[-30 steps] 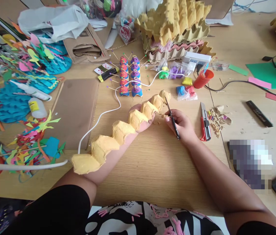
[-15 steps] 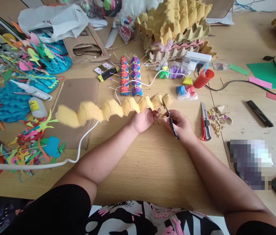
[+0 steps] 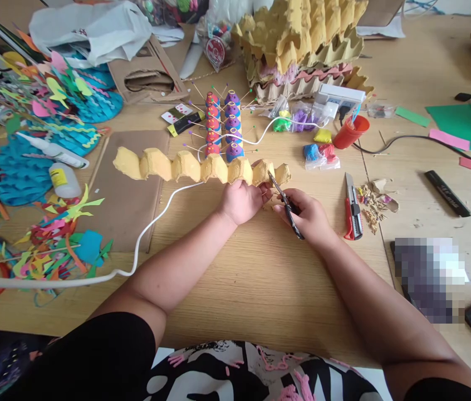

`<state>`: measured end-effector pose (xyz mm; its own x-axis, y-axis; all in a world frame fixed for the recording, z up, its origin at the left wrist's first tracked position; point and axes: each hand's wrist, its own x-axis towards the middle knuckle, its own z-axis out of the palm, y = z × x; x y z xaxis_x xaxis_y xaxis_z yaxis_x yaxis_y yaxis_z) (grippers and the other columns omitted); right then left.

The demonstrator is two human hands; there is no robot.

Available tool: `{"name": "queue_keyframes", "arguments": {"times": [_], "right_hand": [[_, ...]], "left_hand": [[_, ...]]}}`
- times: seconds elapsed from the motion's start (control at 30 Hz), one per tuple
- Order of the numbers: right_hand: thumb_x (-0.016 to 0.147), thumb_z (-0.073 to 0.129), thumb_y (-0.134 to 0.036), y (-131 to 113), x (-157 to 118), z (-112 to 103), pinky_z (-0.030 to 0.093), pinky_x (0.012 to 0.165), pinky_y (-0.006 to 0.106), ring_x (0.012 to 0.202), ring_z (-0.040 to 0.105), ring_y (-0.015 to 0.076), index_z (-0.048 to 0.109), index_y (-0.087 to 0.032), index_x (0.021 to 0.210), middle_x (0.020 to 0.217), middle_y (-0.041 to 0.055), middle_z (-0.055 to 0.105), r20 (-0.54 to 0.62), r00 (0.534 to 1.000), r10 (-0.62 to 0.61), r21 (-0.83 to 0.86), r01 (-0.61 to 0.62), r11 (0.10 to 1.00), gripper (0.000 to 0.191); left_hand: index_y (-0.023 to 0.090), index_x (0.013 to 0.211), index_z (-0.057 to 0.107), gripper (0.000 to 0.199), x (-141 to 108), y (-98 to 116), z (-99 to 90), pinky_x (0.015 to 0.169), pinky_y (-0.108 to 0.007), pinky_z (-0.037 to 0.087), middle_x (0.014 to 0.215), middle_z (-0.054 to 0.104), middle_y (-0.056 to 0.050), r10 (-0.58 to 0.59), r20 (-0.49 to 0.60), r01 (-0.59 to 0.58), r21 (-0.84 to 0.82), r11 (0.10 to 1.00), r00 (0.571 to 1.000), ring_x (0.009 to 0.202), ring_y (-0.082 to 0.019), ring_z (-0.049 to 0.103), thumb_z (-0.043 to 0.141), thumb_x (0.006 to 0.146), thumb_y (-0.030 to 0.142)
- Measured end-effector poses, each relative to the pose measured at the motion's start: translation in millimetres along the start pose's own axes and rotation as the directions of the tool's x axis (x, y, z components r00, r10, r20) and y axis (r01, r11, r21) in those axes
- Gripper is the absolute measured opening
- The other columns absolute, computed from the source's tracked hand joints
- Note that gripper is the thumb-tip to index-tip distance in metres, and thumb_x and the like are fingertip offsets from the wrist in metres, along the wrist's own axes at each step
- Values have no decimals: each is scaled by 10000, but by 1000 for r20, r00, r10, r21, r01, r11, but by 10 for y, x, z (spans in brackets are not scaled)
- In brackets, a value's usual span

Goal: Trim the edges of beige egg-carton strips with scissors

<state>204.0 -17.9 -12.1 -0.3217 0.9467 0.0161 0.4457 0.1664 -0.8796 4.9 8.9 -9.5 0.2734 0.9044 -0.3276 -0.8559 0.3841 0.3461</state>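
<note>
A long yellow strip of egg carton (image 3: pixel 187 166) stretches sideways above the table, its bumps in a row. My left hand (image 3: pixel 241 201) is closed on the strip's lower edge near its right part. In my right hand (image 3: pixel 308 214) are black-handled scissors (image 3: pixel 289 209), their blades at the strip's edge near its right end. Behind the strip stand two rows of painted egg-carton caterpillars, a red-and-blue one (image 3: pixel 212 123) and a purple-and-blue one (image 3: pixel 232 123), with pins stuck in them. The strip covers their front ends.
A red box cutter (image 3: pixel 353 209) lies right of my hand beside carton scraps (image 3: pixel 373 209). An orange cup (image 3: pixel 350 132), bagged clay (image 3: pixel 321 155) and stacked egg trays (image 3: pixel 302 44) stand farther back. A white cable (image 3: pixel 135 245) crosses the left side near brown cardboard (image 3: pixel 129 195) and paper scraps (image 3: pixel 55 245).
The strip has shifted right and its left end has risen, so it lies more level. The scissor blades have moved left along it, farther from its right end.
</note>
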Motion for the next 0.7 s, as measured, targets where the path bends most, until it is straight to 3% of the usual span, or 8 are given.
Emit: {"name": "queue_keyframes", "arguments": {"times": [0.1,0.2,0.3,0.37,0.43,0.53,0.7], "right_hand": [[880,853,-623,4,13,-18,397,693,305,732,520,162,710,-219,1056,786,-17,603,23,1000,-2,71,0,997,463],[878,844,-679,-24,12,-62,395,647,288,692,486,146,680,-216,1013,749,-35,551,157,988,-8,238,-30,971,509],[928,763,-758,-63,-7,-119,354,549,274,591,442,122,633,-215,970,682,-54,500,412,911,-26,348,-131,928,560],[956,721,-780,-79,-16,-149,344,513,271,547,433,115,628,-208,989,651,-60,505,511,859,-40,364,-174,915,580],[985,684,-783,-84,-16,-171,347,497,269,519,434,109,621,-203,991,624,-63,514,544,838,-48,363,-183,914,584],[1001,670,-779,-86,-6,-191,334,477,267,485,426,101,609,-205,972,592,-71,515,531,846,-44,358,-177,917,578],[983,709,-766,-99,4,-195,331,495,272,485,419,91,546,-229,842,582,-67,510,483,874,-48,359,-148,922,579]], "left_hand": [[310,1410,732,405,16,-5,14,711,-284,568,905,804,-18,-2,-83,4,24,1000,997,719,-171,697,415,1159,341],[325,1439,718,393,36,-15,21,701,-269,544,867,788,4,9,-125,-3,47,999,992,632,-148,633,437,1164,328],[309,1438,724,428,49,-17,25,709,-286,541,815,760,-1,20,-141,-13,52,999,990,621,-162,626,391,1176,367],[299,1422,734,469,54,-12,30,710,-307,547,784,744,-7,29,-152,-22,47,999,988,616,-178,631,344,1181,398],[298,1405,742,500,56,-5,38,702,-316,547,737,722,-2,29,-149,-22,49,999,988,603,-188,634,311,1186,429],[294,1380,748,534,53,3,54,682,-308,539,695,719,5,28,-140,-19,67,998,990,601,-193,652,284,1191,481],[290,1386,735,506,48,9,61,688,-285,552,934,850,-14,30,-110,-27,34,999,993,693,-173,728,319,1190,500]]}}
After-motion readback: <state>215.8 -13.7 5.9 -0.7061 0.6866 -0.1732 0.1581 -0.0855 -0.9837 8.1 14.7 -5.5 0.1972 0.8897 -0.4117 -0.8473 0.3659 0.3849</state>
